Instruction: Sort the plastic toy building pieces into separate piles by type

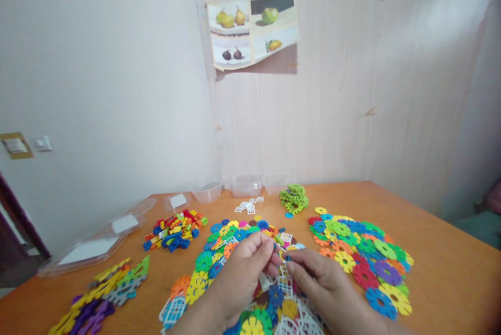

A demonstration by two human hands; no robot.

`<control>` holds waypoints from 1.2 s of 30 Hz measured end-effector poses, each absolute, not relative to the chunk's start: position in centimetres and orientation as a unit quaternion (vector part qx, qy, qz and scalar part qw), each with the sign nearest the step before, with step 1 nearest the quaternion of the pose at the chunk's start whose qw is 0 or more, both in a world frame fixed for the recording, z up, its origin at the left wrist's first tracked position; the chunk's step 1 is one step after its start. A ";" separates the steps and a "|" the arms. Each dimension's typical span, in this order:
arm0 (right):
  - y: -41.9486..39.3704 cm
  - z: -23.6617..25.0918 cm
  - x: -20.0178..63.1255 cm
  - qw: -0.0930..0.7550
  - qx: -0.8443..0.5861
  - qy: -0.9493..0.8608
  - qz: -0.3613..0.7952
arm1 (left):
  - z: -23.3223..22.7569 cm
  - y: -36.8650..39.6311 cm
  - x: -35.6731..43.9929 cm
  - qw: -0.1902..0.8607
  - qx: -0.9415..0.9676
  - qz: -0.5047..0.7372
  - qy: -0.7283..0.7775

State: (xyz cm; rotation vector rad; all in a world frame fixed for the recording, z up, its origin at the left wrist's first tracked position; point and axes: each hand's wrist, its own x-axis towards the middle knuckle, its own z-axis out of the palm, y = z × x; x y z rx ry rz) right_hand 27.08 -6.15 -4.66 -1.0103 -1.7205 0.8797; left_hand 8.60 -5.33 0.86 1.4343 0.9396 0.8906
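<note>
Head view: both hands are held low over the middle of the worktop (438,251), fingertips drawn together. The left hand (242,272) is pinched on a small piece (282,255) at its fingertips, and the right hand (324,285) meets it from the other side, thumb and forefinger closed on the same piece. The piece is mostly hidden by the fingers; only a dark blue bit shows between them, so its shape cannot be told. What shows seems to run left to right between the two hands, but its long axis and the way it points cannot be settled.

Directly beneath the hands lies a heap of flat discs (219,264) mixed with white window panels (285,285). A second spread of discs (364,259) lies to the right, a green cluster (293,198) further back, small bricks (174,230) to the left, and long pieces (105,293) at the near left corner. Clear tubs (245,184) stand by the wall.

As a judgement: the grip is by fingertips only on a very small part, so it could be lost by a slip, and a piece dropped into the heap below would be hard to find again. A wrist lowered onto the heap could also scatter discs toward the near edge.
</note>
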 end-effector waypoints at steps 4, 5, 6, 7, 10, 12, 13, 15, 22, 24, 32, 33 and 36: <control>-6.7 -3.8 27.2 0.432 -0.417 -0.747 0.284 | 0.5 -5.3 9.0 0.601 0.597 0.384 0.368; -6.7 -3.7 27.2 0.424 -0.422 -0.755 0.268 | 0.5 -5.3 9.1 0.604 0.593 0.384 0.368; -6.8 -3.6 27.3 0.417 -0.426 -0.762 0.252 | 0.5 -5.3 9.2 0.604 0.592 0.383 0.373; -6.8 -3.6 27.4 0.407 -0.430 -0.770 0.238 | 0.4 -5.4 9.3 0.599 0.593 0.380 0.381; -6.6 -3.6 27.8 0.382 -0.437 -0.788 0.205 | 0.1 -5.5 9.7 0.569 0.610 0.378 0.401; -6.5 -3.8 28.1 0.364 -0.439 -0.800 0.187 | -0.3 -5.4 9.9 0.548 0.622 0.386 0.404; -6.4 -3.8 28.2 0.356 -0.440 -0.805 0.177 | -0.6 -5.4 10.0 0.541 0.626 0.392 0.403; -6.2 -3.9 28.3 0.343 -0.441 -0.814 0.158 | -1.0 -5.3 10.2 0.529 0.623 0.406 0.409; -6.2 -4.0 28.2 0.334 -0.430 -0.823 0.161 | -1.6 -4.5 10.2 0.480 0.612 0.428 0.461; -5.8 -4.1 28.9 0.347 -0.447 -0.813 0.140 | -1.4 -3.9 9.4 0.442 0.617 0.441 0.480; -2.8 -5.6 32.4 0.356 -0.547 -0.754 0.080 | 0.2 0.3 0.3 0.012 0.655 0.432 0.620; -2.7 -5.7 32.4 0.356 -0.547 -0.753 0.085 | 0.3 0.8 -1.1 -0.023 0.648 0.415 0.638; -3.0 -5.8 32.0 0.359 -0.540 -0.754 0.108 | -0.1 1.9 -4.7 -0.084 0.620 0.372 0.686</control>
